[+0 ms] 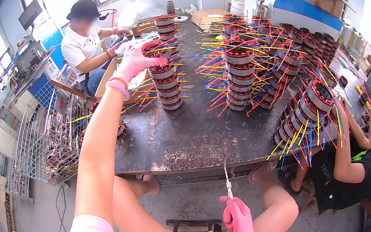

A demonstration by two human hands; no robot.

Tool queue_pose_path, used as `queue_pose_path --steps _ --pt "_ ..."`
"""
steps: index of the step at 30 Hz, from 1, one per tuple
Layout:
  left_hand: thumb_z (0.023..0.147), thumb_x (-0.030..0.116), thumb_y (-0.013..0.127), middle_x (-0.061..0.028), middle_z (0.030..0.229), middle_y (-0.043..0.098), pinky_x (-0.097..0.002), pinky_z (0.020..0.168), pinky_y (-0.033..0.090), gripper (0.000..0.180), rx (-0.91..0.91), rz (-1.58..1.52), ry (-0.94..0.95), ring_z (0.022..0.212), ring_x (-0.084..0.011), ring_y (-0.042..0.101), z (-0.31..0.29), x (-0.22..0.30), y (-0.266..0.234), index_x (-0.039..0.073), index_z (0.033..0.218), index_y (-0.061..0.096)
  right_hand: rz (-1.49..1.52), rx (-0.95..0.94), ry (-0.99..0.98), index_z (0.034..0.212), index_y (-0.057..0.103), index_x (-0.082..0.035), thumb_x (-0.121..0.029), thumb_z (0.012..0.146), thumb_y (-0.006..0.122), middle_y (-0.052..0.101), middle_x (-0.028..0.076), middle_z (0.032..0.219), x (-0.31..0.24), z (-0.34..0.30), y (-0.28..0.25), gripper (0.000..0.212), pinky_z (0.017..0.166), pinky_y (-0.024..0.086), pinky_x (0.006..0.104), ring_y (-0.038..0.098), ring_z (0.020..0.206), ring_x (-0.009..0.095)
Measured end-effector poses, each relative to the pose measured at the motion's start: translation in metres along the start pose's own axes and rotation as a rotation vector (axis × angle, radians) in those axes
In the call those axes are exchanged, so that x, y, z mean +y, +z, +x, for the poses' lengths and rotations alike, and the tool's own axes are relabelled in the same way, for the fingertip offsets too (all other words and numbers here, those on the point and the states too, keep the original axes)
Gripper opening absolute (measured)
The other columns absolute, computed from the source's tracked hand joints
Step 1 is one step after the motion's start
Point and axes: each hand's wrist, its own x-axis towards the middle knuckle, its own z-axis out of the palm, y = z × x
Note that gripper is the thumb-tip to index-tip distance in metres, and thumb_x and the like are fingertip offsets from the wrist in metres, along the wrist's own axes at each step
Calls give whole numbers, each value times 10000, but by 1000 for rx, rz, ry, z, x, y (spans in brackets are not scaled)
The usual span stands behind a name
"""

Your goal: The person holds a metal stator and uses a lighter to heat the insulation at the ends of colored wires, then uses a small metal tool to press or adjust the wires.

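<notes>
My left hand, in a pink glove, reaches up to a stack of motor stators at the table's left. Its fingers and thumb curve round one stator in the upper part of that stack. Red, blue and yellow wire leads stick out all round the rings. Low on the right, in front of the table edge, my right hand, also gloved in pink, is closed round a thin tool with a pale handle and a long slim metal shaft pointing up. The kind of tool I cannot make out.
More stator stacks stand on the dark worn table, at its middle and right. One co-worker sits at the far left, another at the right. A wire basket stands left; a white-and-blue machine stands behind.
</notes>
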Motion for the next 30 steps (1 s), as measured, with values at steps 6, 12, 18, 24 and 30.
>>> queue_pose_path --steps 6,12,18,24,30 --pt "742 219 861 -119 1229 665 -316 1006 462 669 8 20 -48 1140 -191 617 -2 -7 15 -14 1309 594 -33 12 -5 1188 591 15 -299 1035 508 468 -27 613 -5 1 1 359 435 271 206 355 485 45" --pt "844 233 793 -119 1349 591 -313 1040 431 667 -144 92 21 1187 -205 586 -8 3 -14 -3 1401 512 -9 -49 -31 1207 596 -21 -345 1022 513 471 -34 614 -1 2 8 382 457 302 209 370 501 48" --pt "832 180 789 -116 1309 612 -306 1047 423 611 79 106 28 1198 -178 570 -76 10 -62 -24 1353 545 -44 -16 -51 1197 589 -7 -325 1031 512 467 -30 609 1 -7 7 367 438 282 210 360 486 45" --pt "629 368 889 -204 1406 515 -375 1110 381 976 -164 528 -167 1320 -319 483 -182 -33 -100 -11 1419 460 -57 -54 -44 1201 589 4 -319 1034 518 463 -23 607 2 -12 20 370 432 265 209 356 475 44" --pt "570 382 910 -167 1269 596 -391 1043 432 966 8 570 -122 1164 -327 581 -194 -52 -91 0 1366 519 -49 -122 -45 1239 583 -4 -346 1028 533 479 -29 627 7 -11 38 405 440 285 197 371 482 48"
